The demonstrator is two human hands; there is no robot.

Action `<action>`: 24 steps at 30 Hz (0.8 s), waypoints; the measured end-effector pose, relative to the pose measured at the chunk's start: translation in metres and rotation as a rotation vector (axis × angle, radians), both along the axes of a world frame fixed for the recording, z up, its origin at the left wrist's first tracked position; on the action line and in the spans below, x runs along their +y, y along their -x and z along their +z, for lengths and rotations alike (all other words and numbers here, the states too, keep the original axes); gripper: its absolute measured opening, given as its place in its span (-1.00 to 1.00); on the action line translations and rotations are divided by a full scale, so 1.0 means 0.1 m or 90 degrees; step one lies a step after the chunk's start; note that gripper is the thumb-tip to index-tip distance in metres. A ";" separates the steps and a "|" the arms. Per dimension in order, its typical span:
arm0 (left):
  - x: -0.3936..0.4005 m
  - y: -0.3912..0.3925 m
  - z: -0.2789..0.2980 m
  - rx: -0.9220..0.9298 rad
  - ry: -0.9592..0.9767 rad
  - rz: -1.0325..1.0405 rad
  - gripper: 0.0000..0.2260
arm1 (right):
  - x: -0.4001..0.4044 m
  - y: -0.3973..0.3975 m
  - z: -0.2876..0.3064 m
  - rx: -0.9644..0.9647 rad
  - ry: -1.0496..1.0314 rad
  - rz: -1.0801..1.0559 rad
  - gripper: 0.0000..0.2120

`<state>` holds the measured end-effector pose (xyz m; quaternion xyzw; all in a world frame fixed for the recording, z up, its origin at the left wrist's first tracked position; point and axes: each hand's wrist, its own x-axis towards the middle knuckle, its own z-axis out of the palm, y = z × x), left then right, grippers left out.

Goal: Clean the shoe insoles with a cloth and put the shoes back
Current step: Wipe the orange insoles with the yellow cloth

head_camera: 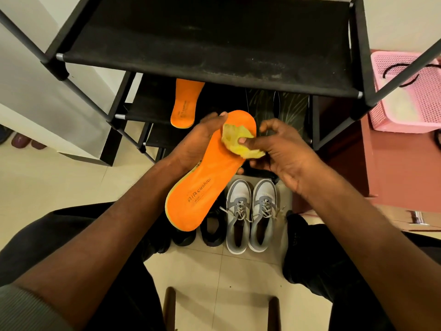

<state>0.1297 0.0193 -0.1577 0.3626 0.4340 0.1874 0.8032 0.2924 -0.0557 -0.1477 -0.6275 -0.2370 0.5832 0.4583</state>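
The left hand [200, 142] grips an orange insole [207, 177] along its left edge, fingers curled round the far half, with a fingertip showing under the right edge. The insole slants from its toe end, far and right, down to its heel end, near and left, with the printed top face up and the words "AIR cushion" near the heel. The right hand [279, 151] pinches a crumpled yellow cloth [241, 142] between thumb and fingers and presses it onto the toe half of the insole, near its right edge. The other fingers of that hand are curled loosely above the cloth.

A second insole [185, 103], also orange, lies on a lower shelf of the black rack [202, 41], just beyond the left hand, heel end toward the camera. The rack's top shelf is dusty black fabric and spans the far part of the scene.

On the tiled floor [71, 182] below the hands stand a pair of grey and white sneakers [250, 213], side by side, laces loose, toes pointing toward the rack. Just to their left sit black shoes [212, 228], partly hidden behind the held insole. The person's knees, in dark trousers, frame the shoes on both sides.

At the far right a pink basket [410, 91] rests on a reddish cabinet [372, 168]. At the far left edge some dark slippers [21, 142] lie on the floor.
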 end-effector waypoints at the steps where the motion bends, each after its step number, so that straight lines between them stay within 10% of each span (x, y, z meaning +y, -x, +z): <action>1: -0.03 -0.02 0.01 -0.005 0.022 0.001 -0.55 | -0.01 0.03 -0.05 -0.163 -0.044 0.032 -0.68; 4: -0.07 -0.02 -0.03 -0.027 0.085 0.038 -0.49 | -0.07 0.09 -0.19 -0.619 -0.174 0.147 -0.78; 7: -0.09 0.02 -0.05 -0.059 0.098 0.064 -0.47 | -0.12 0.13 -0.18 -0.785 -0.256 0.161 -0.79; 24: -0.22 -0.02 0.04 -0.082 0.085 0.110 -0.58 | -0.06 0.14 -0.07 -0.830 -0.190 0.204 -0.70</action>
